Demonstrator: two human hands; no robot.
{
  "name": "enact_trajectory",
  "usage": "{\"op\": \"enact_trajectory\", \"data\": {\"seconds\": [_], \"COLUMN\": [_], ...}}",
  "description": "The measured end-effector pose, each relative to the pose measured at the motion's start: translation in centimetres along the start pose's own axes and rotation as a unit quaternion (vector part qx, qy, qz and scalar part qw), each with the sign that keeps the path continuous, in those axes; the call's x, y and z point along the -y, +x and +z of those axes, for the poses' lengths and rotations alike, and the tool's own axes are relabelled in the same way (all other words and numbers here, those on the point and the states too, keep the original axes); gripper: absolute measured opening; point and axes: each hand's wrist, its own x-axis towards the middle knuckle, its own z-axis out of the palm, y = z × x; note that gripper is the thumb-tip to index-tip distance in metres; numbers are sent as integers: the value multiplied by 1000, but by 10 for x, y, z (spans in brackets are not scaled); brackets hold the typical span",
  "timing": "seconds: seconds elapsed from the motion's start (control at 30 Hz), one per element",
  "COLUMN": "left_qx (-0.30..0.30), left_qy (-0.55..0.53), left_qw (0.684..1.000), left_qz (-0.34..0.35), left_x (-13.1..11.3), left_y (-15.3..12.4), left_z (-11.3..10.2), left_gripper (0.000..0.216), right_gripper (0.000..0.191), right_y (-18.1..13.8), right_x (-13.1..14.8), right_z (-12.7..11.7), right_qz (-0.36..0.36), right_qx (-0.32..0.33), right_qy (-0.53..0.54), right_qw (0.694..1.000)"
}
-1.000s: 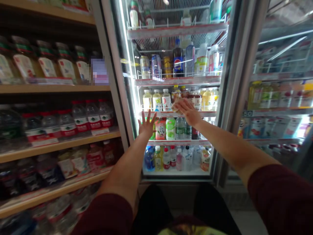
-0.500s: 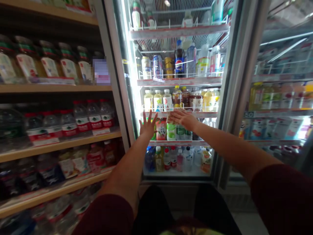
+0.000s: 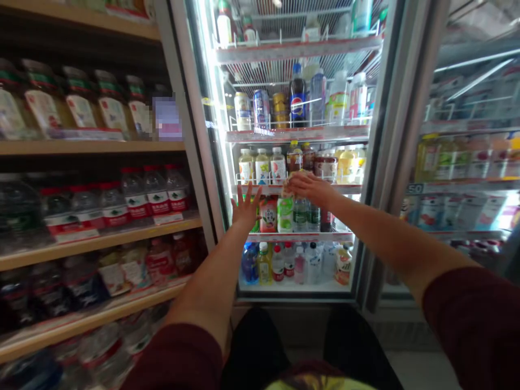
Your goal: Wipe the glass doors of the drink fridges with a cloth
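My left hand (image 3: 245, 210) is spread open, its fingers up against the glass door (image 3: 280, 142) of a lit drinks fridge. My right hand (image 3: 312, 189) lies flat over a crumpled pale cloth (image 3: 287, 188) and presses it to the same glass. Only the cloth's left and upper edges show past the fingers. Behind the glass near my hands are a red carton (image 3: 268, 215), a green-and-white bottle (image 3: 285, 216) and a row of juice bottles (image 3: 262, 165).
Wooden shelves (image 3: 101, 244) with rows of bottles stand close on the left. A metal door frame (image 3: 400, 141) separates this fridge from another glass-fronted one (image 3: 459, 157) on the right. Cans (image 3: 261, 108) and a cola bottle (image 3: 298, 100) stand on a higher fridge shelf.
My right hand and the cloth have slid a little to the right and slightly up across the glass. My left hand has stayed in place.
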Motion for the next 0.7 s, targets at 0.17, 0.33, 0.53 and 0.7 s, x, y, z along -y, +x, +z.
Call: {"op": "enact_trajectory", "data": {"seconds": [0.17, 0.33, 0.53, 0.7], "left_qx": [4, 2, 0, 2], "left_qy": [0, 2, 5, 9], "left_qw": [1000, 1000, 1000, 1000], "left_qz": [-3, 2, 0, 0], "left_x": [-1, -1, 0, -1], "left_y": [0, 0, 0, -2], "left_z": [-1, -1, 2, 2], "left_gripper": [125, 126, 128, 122], "right_gripper": [67, 67, 78, 80], "right_y": [2, 4, 51, 65], "right_x": [-8, -4, 5, 38], "right_z": [-7, -5, -11, 8], "right_qz": [174, -22, 264, 90], "right_qx": [-100, 27, -106, -11], "right_qy": [-16, 20, 27, 44], "right_qw": [980, 999, 958, 995]}}
